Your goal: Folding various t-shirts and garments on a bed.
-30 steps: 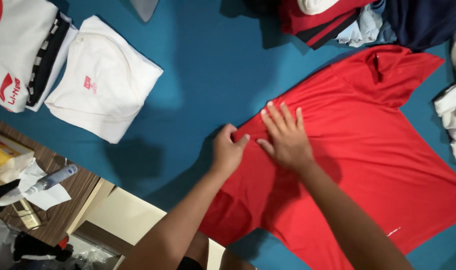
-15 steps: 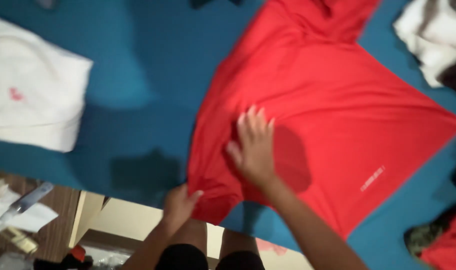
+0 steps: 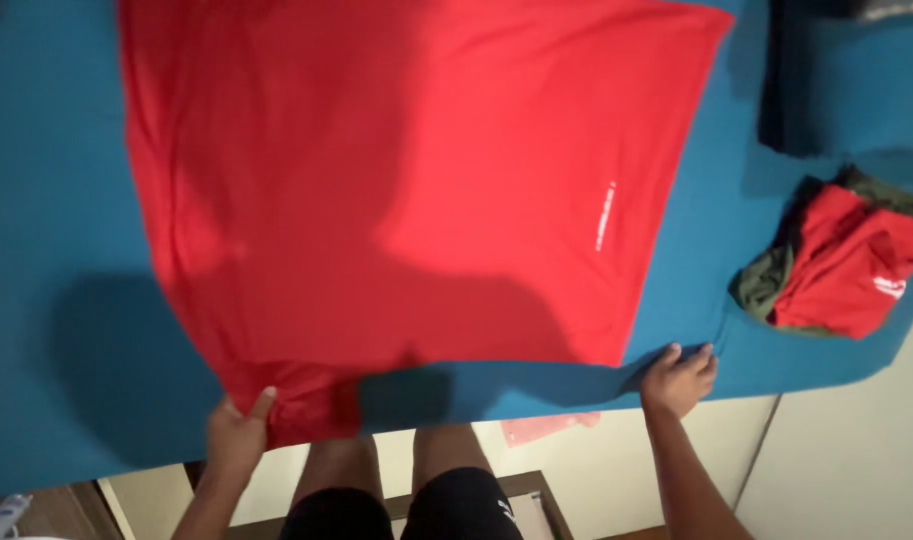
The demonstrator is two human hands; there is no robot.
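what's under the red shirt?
The red shirt lies spread on the blue surface, with the left hand gripping its near corner. Anything beneath the cloth is hidden.

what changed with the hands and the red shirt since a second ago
Both hands left the shirt's middle. The left hand now grips the red shirt at its near left corner; the right hand is at its near right corner. The shirt remains spread on the blue surface.
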